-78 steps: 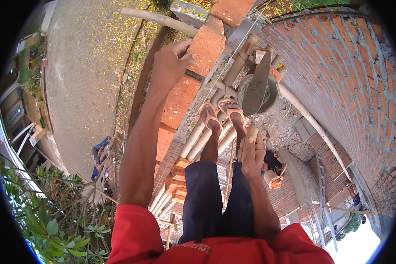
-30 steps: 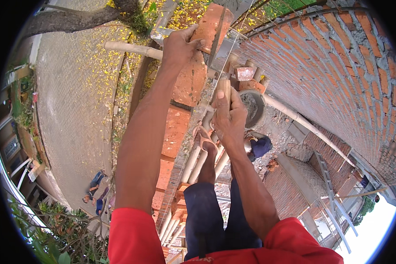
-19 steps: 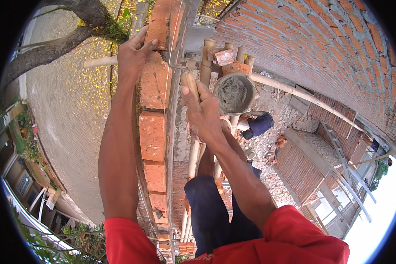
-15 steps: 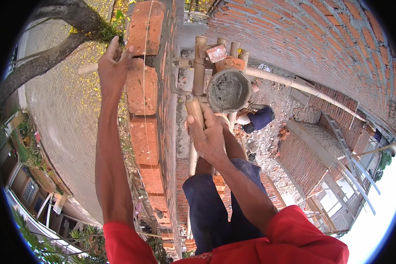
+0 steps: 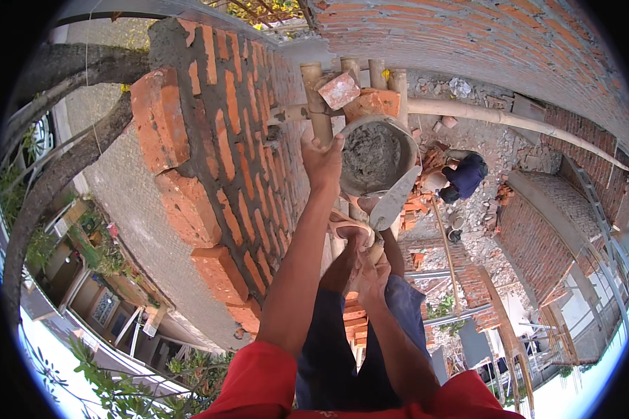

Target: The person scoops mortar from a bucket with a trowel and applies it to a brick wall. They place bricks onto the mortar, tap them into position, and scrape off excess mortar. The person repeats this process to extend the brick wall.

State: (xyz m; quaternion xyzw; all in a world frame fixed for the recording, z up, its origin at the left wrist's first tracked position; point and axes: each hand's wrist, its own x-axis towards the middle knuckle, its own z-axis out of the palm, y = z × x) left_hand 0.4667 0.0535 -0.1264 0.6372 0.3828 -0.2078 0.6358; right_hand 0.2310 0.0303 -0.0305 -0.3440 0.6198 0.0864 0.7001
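Observation:
My left hand (image 5: 321,160) reaches up beside the rim of a round bucket of wet grey mortar (image 5: 370,153), its thumb and fingers apart, near a bamboo post (image 5: 318,119). Lower down, my right hand (image 5: 370,276) grips the wooden handle of a trowel (image 5: 395,199), whose grey, pointed blade lies over the bucket's lower right rim. Just above the bucket sit a pale red brick piece (image 5: 339,91) and an orange brick (image 5: 370,105) among the bamboo. To the left, red bricks (image 5: 159,119) line the top of a mortared brick wall (image 5: 227,140).
Tree branches (image 5: 84,63) cross the upper left over a paved lane (image 5: 133,230). A long bamboo pole (image 5: 510,119) runs along another brick wall (image 5: 482,35) at right. Below the scaffold, a co-worker in dark blue (image 5: 461,174) bends over rubble and bricks. My sandalled feet are partly visible under my arms.
My left hand has left the wall-top bricks and moved right to the bucket. My right hand has dropped lower, with the trowel blade now showing. The view has swung toward the bucket.

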